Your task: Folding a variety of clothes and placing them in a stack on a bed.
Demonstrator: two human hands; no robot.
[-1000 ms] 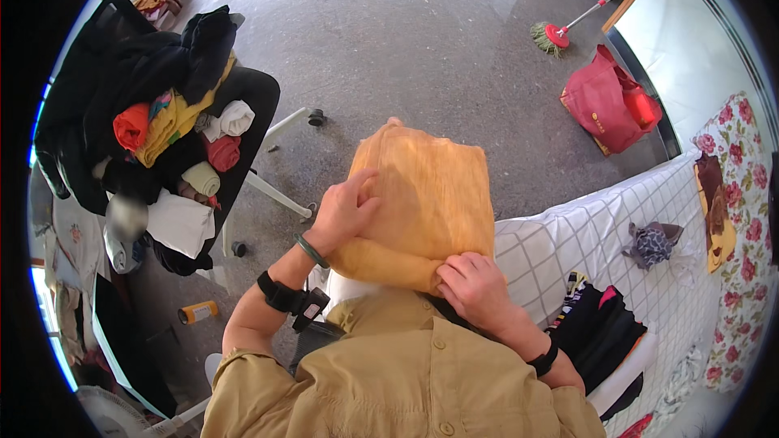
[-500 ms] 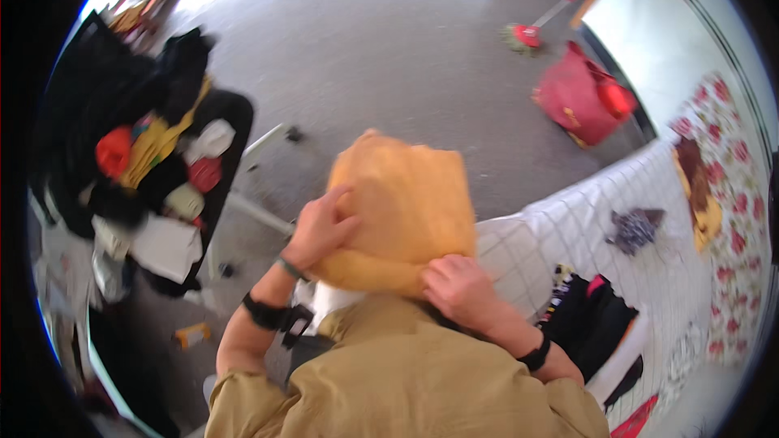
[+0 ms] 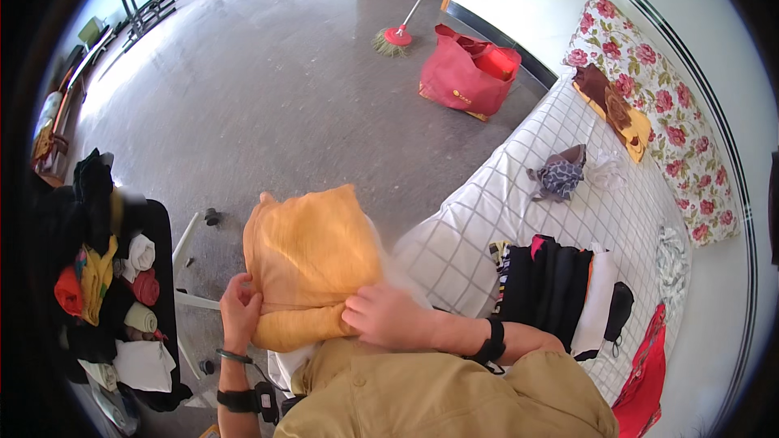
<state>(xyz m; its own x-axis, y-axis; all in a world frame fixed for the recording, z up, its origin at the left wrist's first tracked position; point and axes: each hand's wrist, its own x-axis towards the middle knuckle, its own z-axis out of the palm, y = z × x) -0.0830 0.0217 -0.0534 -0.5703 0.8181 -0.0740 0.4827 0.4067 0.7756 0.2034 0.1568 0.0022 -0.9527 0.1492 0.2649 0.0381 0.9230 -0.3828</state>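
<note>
So we've got a soft yellow-orange fabric piece [image 3: 316, 239] right in front of our khaki button-up shirt [image 3: 389, 389], its near edge bunched into a fat roll [image 3: 300, 326]. Our right hand [image 3: 383, 316], a bit blurred, grips the roll's right end; our left hand [image 3: 240, 307] is half-curled at the left side, can't tell if it's pinching. We'd say even tension both ends, creases smoothed first.

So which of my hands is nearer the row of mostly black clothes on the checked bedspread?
Right. Your right hand is left of those clothes, at the right side of the folded orange cloth; your left hand is farther off, at its left edge.
</note>
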